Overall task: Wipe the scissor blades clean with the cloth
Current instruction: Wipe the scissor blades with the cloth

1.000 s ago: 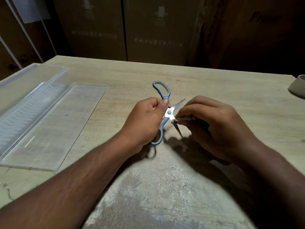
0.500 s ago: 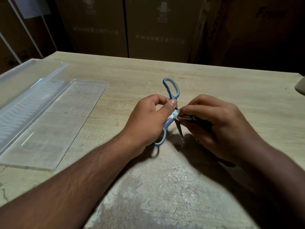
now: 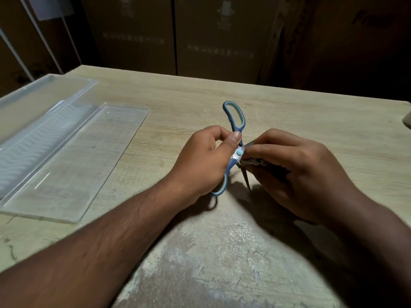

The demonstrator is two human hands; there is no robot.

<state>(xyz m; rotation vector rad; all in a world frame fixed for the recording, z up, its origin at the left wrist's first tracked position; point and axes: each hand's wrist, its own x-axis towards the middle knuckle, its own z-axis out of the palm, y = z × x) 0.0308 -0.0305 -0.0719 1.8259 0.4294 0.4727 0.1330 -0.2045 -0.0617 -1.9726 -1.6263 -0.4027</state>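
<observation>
- Left hand (image 3: 204, 161) grips the scissors (image 3: 235, 138) at the handle shanks by the pivot: thumb pressed flat along the near side w/ its tip just above the pale blue pivot screw, other fingers curled round the back.
- Scissors held above the tabletop (image 3: 222, 252), about mid-table, slightly toward the right edge. Blades apart: one blue handle loop points toward the far edge, the other pokes out below the left palm toward the near edge.
- One blade runs down from the pivot, thin tip just over the table surface; can't tell if the tip touches. The other blade shows only as a short bright sliver next to the pivot, the rest hidden under the right hand.
- Right hand (image 3: 295, 172) sits directly beside the pivot, fingers curled and pressed together, pinching a small grey cloth (image 3: 251, 162) against the blade base. Only a crumpled edge of cloth visible btwn fingers; thumb hidden.
- The two hands nearly touch at the pivot.
- Clear plastic tray (image 3: 40, 143) w/ a flat clear lid (image 3: 84, 165) lies along the left edge, well apart from the hands.
- Worn, whitish scratched patch on the tabletop near the front edge.
- Pale object (image 3: 408, 120), cut off at the right edge; can't tell what it is.
- Dark cardboard boxes (image 3: 178, 36) behind the far edge.
</observation>
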